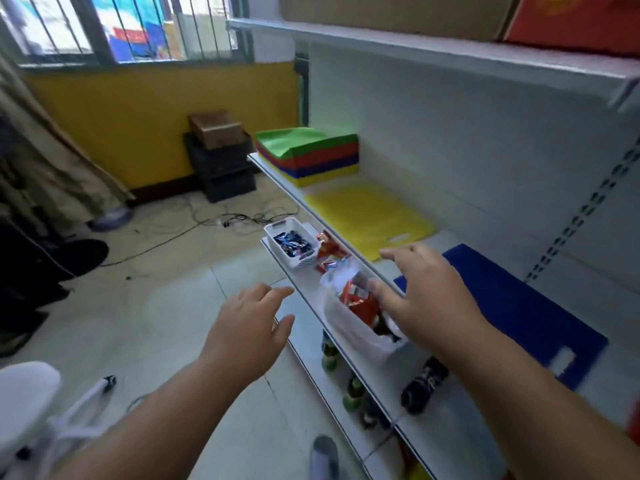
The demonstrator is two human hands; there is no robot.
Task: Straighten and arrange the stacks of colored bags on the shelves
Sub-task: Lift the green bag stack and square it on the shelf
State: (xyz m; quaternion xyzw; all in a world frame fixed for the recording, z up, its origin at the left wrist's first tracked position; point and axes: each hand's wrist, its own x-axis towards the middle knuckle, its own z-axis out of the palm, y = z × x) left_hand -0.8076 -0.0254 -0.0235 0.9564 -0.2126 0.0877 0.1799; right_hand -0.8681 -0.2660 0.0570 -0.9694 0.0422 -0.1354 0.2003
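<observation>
A stack of folded bags (311, 157), green on top with red, blue and yellow layers, sits at the far end of the white shelf (388, 271). A flat yellow bag (370, 220) lies in front of it, and a flat blue bag (512, 306) lies nearest me. My right hand (426, 296) hovers with spread fingers over the near-left corner of the blue bag, holding nothing. My left hand (249, 327) hangs open in front of the shelves, above the floor, apart from the bags.
On the lower shelf (304, 292) stand a white basket of blue-wrapped sweets (292, 242), loose red packets (329, 252) and a white plastic bag of snacks (360, 317). Bottles stand below. Cardboard boxes (398, 12) rest on the top shelf. Cables and black crates lie on the floor.
</observation>
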